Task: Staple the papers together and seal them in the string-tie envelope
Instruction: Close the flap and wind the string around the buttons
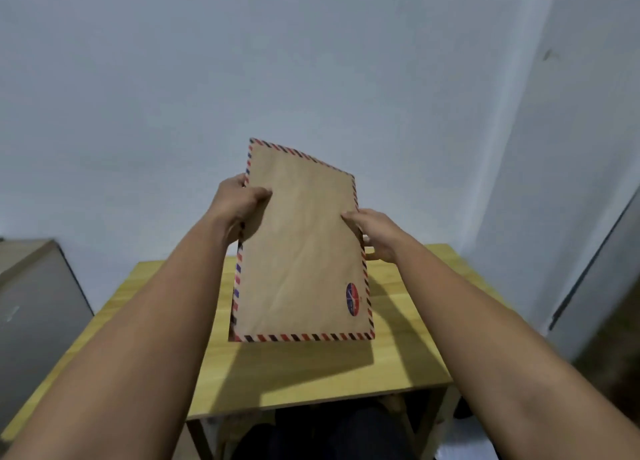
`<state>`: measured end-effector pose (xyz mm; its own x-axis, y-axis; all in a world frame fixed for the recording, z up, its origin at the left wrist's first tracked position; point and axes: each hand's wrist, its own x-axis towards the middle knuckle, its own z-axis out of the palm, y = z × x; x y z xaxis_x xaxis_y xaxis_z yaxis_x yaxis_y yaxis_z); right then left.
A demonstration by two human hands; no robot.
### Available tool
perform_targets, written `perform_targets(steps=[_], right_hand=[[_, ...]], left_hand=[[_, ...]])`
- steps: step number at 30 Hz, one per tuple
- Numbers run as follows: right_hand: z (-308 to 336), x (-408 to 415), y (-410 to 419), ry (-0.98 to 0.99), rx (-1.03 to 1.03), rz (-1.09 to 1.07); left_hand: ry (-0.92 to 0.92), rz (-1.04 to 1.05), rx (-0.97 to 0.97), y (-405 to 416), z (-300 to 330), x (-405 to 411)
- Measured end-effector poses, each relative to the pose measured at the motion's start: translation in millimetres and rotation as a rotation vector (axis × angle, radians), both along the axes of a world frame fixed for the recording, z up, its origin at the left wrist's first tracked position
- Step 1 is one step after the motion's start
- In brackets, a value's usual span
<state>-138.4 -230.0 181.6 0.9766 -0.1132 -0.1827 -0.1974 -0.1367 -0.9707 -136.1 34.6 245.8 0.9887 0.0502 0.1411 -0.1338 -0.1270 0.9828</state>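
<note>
A brown envelope (301, 244) with a red-and-blue striped border and a round red-and-blue mark near its lower right corner is held upright above the wooden table (298, 373). My left hand (239, 203) grips its left edge, thumb on the near face. On the right edge my right hand (375, 234) holds it the same way. The face toward me is plain; the string tie and flap are hidden. No papers or stapler show.
A pale wall fills the background. A grey cabinet (34, 307) stands left of the table, and a dark-edged panel (602, 269) leans at the right. The table's front edge runs just above my lap.
</note>
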Motion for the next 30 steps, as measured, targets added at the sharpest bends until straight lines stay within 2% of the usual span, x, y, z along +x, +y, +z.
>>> perform_targets(steps=[5,7,10,13,14,17,19,21,25,28,30], right_hand=[[-53,23,5,-0.084,0.172,-0.120],[-79,34,9,-0.090,0.133,-0.202],[-119,45,14,-0.098,-0.093,-0.281],[-157,57,18,-0.029,-0.480,-0.268],[-168,61,19,0.005,-0.615,-0.261],[-193,67,22,0.088,-0.992,-0.229],[-206,67,25,0.051,-1.140,-0.190],[-214,70,26,0.045,-1.184,-0.123],[-219,78,27,0.063,-1.171,-0.037],[-214,78,29,0.089,-1.153,-0.018],[-206,77,31,0.063,-1.108,-0.031]], left_hand=[[0.072,0.122,0.064,-1,-70,37],[0.138,0.159,0.113,-3,-108,51],[0.226,0.175,0.162,-9,-160,65],[0.231,0.173,0.284,-20,-205,76],[0.234,0.170,0.380,-22,-219,80],[0.185,0.118,0.866,-25,-248,86],[0.112,0.048,1.067,-27,-268,85],[0.072,0.019,1.156,-27,-281,82],[0.053,0.061,1.216,-29,-290,84],[0.066,0.061,1.205,-29,-285,83],[-0.006,0.129,1.145,-29,-280,78]])
